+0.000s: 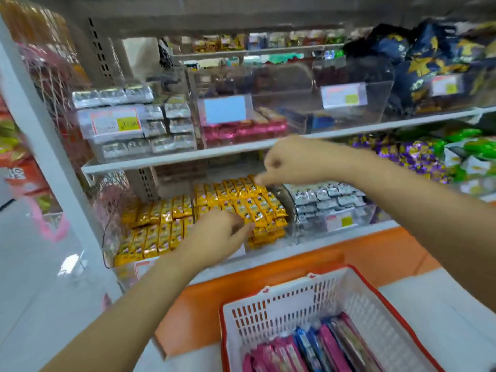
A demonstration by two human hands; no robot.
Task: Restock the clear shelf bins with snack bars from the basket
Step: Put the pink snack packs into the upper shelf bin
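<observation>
Basket point(281, 307), white-walled with a red rim, is sitting nearest the person at lower right, on a white and orange ledge point(375, 253). Snack bars point(284, 355) in pink and blue wrappers are lying in it side by side, their long axes running away from the person and leaning slightly left.

Beyond the ledge, the left hand point(217, 232) is resting knuckles-up on the yellow bars point(241, 200) filling a clear bin point(268, 251) on the lower shelf. Its fingers are curling down onto the wrappers, and blur is hiding whether they are pinching one.

Higher and farther in, the right hand point(284, 162) is hovering over the back row of the same bin, fingers bunching and one fingertip dipping toward the wrappers. Nothing is showing in it, though a pinch cannot be ruled out.

Silver bars point(327, 197) are lying in the bin just to the right. On the shelf above, pink bars point(241, 132) are only partly filling their bin.

The basket's bars are thus lying below and behind both hands, toward the person. The left hand, being lower, is probably the nearer for reaching back.
</observation>
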